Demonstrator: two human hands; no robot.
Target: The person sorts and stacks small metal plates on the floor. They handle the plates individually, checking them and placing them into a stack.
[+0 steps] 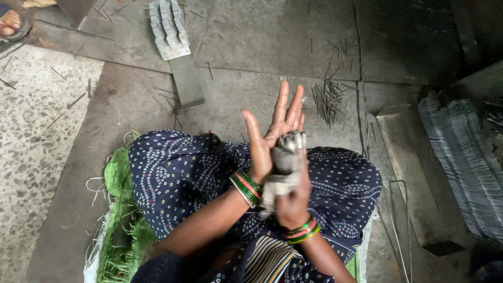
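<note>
At centre frame, the left hand (270, 137) stood open, fingers spread upward, palm against a grey cloth glove (283, 170). Just right of it, the right hand (292, 202) was closed around that glove's lower part. Thin metal rods (327, 99) lay scattered on the floor (251, 99) at upper right.

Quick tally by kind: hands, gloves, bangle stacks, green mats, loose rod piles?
hands: 2, left hand open, right hand gripping the glove
grey glove: 1
bangle stacks: 2
green woven mat: 1
loose metal rod pile: 1
Total: 7
</note>
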